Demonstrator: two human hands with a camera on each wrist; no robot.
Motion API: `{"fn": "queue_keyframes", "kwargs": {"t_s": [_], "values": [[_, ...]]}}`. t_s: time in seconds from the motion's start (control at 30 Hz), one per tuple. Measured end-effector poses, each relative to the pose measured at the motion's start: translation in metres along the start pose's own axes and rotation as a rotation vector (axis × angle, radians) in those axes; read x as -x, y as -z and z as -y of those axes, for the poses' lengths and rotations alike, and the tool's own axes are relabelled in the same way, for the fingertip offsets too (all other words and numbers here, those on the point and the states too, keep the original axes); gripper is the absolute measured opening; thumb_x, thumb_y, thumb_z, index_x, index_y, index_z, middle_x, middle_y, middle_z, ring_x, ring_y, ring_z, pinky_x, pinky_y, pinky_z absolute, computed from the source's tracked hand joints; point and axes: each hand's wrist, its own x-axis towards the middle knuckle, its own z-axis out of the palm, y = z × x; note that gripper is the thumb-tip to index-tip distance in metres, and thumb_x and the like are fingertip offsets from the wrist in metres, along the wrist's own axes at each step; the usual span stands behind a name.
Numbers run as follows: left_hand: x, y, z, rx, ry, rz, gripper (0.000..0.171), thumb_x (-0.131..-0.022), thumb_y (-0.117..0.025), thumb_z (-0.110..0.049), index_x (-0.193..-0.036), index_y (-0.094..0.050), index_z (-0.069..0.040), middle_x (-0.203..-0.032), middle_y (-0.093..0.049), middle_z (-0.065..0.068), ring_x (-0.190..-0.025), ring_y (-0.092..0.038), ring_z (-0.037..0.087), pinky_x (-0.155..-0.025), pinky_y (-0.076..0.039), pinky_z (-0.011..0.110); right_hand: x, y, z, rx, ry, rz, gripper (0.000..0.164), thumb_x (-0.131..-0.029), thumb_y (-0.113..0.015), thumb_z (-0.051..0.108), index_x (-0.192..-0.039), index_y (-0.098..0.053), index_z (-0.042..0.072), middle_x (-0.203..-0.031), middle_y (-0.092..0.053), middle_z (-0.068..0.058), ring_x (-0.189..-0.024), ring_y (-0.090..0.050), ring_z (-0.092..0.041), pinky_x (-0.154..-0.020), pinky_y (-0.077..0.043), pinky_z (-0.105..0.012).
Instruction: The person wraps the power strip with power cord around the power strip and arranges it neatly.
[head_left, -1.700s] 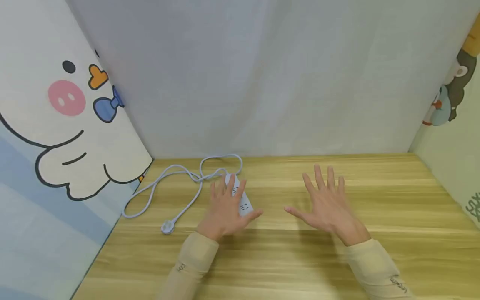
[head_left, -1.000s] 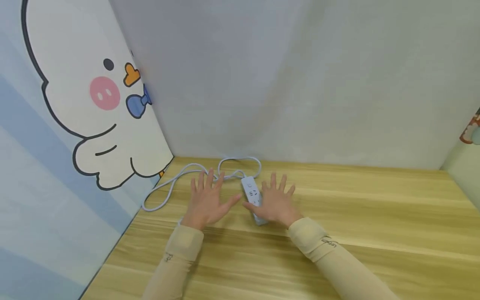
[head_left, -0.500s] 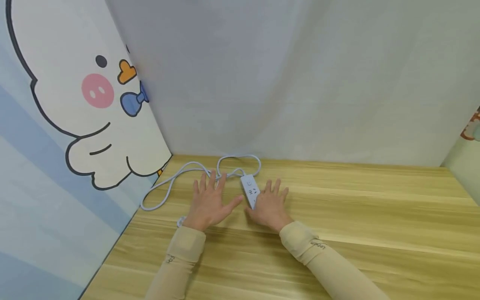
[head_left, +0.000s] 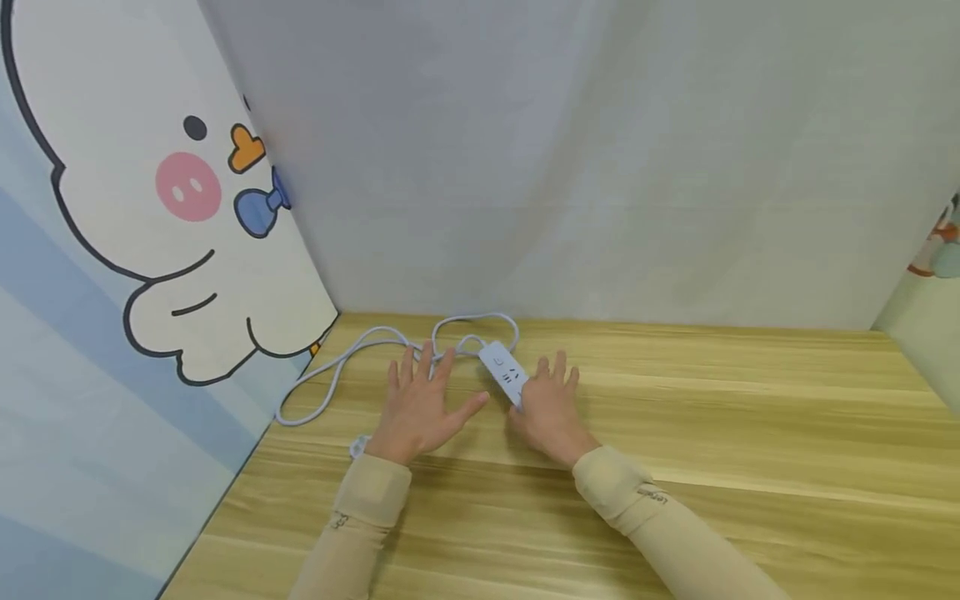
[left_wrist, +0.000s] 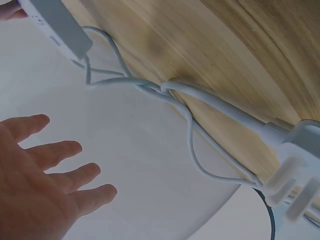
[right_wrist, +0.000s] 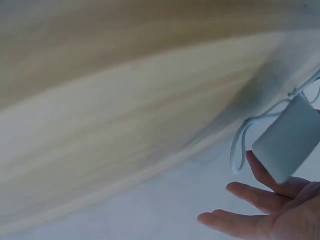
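Wooden surface (head_left: 750,408) below, power strip (head_left: 502,372) is pinched by its near end in the right grip (head_left: 552,414), left grip (head_left: 416,419) is spread empty, and that loopy cord (left_wrist: 218,104) could get snagged if it's yanked

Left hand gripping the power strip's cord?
No, the left wrist view shows the left hand with fingers extended and a visible gap between it and the cord.

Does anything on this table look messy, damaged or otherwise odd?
Only the cable looks untidy: it runs in loose, crossing loops between the power strip, which the right hand holds, and the plug by the left hand. No spill or damage shows.
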Motion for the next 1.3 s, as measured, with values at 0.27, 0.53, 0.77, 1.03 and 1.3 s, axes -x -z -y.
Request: {"fn": "queue_keyframes", "kwargs": {"t_s": [0.27,0.53,0.77,1.03,1.3], "values": [[0.009,0.008,0.004,-0.009,-0.042,-0.036,0.097,-0.092,-0.040,-0.080,-0.163,-0.022,-0.017,-0.169,-0.013,0.021,-0.157,-0.001,0.045,-0.126,-0.004,0.064,0.023,0.032,-0.015,-0.024,0.147,-0.341,0.047,-0.080,-0.082,0.011,-0.108,-0.063,-0.021,-0.131,-0.057,-0.038,-0.132,-0.049,-0.057,-0.111,-0.043,-0.063],[0.019,0.017,0.005,-0.009,-0.105,-0.063,0.095,-0.092,-0.044,-0.077,-0.162,-0.025,-0.016,-0.169,-0.011,0.020,-0.157,-0.002,0.044,-0.126,-0.004,0.064,0.046,0.065,-0.024,0.067,0.325,-0.630,0.048,-0.072,-0.084,0.002,-0.108,-0.060,-0.019,-0.121,-0.063,-0.035,-0.120,-0.060,-0.050,-0.107,-0.050,-0.054],[0.027,0.026,0.003,-0.007,-0.149,-0.100,0.096,-0.092,-0.044,-0.078,-0.162,-0.024,-0.016,-0.169,-0.013,0.019,-0.157,-0.006,0.044,-0.126,-0.006,0.064,0.070,0.104,-0.023,0.143,0.390,-0.759,0.055,-0.072,-0.086,0.002,-0.114,-0.059,-0.020,-0.124,-0.062,-0.036,-0.123,-0.058,-0.052,-0.106,-0.051,-0.054],[0.033,0.042,-0.004,-0.020,-0.190,-0.151,0.096,-0.091,-0.047,-0.077,-0.162,-0.024,-0.016,-0.170,-0.010,0.018,-0.157,-0.007,0.044,-0.126,-0.007,0.064,0.098,0.145,-0.031,0.116,0.392,-0.826,0.054,-0.073,-0.084,-0.004,-0.116,-0.056,-0.020,-0.133,-0.058,-0.035,-0.132,-0.051,-0.051,-0.104,-0.050,-0.058],[0.034,0.051,-0.013,-0.034,-0.212,-0.176,0.095,-0.092,-0.047,-0.076,-0.163,-0.024,-0.017,-0.169,-0.015,0.018,-0.156,-0.010,0.044,-0.126,-0.008,0.063,0.114,0.163,-0.058,0.109,0.400,-0.884,0.051,-0.076,-0.080,-0.006,-0.118,-0.055,-0.020,-0.137,-0.055,-0.036,-0.135,-0.048,-0.052,-0.114,-0.041,-0.059]]}}
